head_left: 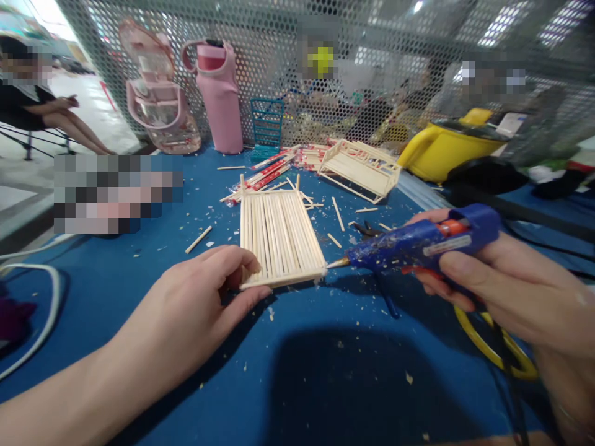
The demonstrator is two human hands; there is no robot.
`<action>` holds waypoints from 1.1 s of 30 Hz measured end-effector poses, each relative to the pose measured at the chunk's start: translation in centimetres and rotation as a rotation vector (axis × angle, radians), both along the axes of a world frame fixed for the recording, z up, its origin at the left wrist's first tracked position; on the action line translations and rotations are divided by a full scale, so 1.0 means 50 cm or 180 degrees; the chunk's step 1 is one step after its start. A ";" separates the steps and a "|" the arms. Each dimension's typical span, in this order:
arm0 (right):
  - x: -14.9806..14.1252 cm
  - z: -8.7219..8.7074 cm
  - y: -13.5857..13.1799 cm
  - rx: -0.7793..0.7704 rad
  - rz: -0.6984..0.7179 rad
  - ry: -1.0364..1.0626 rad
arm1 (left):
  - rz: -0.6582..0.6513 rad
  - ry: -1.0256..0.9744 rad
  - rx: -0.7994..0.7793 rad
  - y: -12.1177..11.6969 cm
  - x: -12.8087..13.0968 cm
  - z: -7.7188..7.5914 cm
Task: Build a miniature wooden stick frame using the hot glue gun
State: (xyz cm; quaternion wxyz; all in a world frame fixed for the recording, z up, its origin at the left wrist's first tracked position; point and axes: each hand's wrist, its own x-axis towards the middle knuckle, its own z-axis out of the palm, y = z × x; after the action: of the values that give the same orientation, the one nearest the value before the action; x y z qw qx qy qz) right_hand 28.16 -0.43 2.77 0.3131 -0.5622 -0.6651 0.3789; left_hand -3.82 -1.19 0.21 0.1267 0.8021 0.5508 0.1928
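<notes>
My left hand pinches the near left corner of a small panel of wooden sticks laid side by side. Two short posts stick up at the panel's far corners, and a crosswise stick runs along its near edge. My right hand grips a blue hot glue gun with an orange trigger. Its metal nozzle points left and meets the panel's near right corner, or comes very close to it. A whitish blob, perhaps glue, shows at that corner. Dark-jawed pliers lie partly hidden below the gun.
Loose sticks and scraps litter the blue table. Behind lie red-and-white stick packs and a finished-looking stick frame. Pink bottle, clear bottle, teal stand and yellow pot line the mesh screen. A person sits far left.
</notes>
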 end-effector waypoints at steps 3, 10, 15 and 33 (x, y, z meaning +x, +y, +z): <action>0.002 -0.001 0.001 -0.0092 0.0023 -0.0075 | -0.0003 0.0017 -0.0009 0.002 0.001 -0.002; -0.005 0.005 0.002 -0.0138 -0.0145 0.0174 | 0.0029 0.0016 -0.0190 0.005 0.003 -0.002; 0.023 0.014 0.003 -0.0213 -0.0108 -0.0001 | 0.0026 -0.0005 -0.0416 -0.007 0.005 0.003; -0.044 -0.042 0.228 0.1356 -0.0645 -0.3534 | 0.0010 -0.0370 -0.0443 -0.009 0.011 0.020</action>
State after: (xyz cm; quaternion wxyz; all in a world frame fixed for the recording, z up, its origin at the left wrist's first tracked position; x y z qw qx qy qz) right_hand 25.94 10.96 0.64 0.0593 -0.6614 -0.7336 -0.1446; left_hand -3.28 -1.63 1.23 0.2136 0.7779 0.5559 0.2005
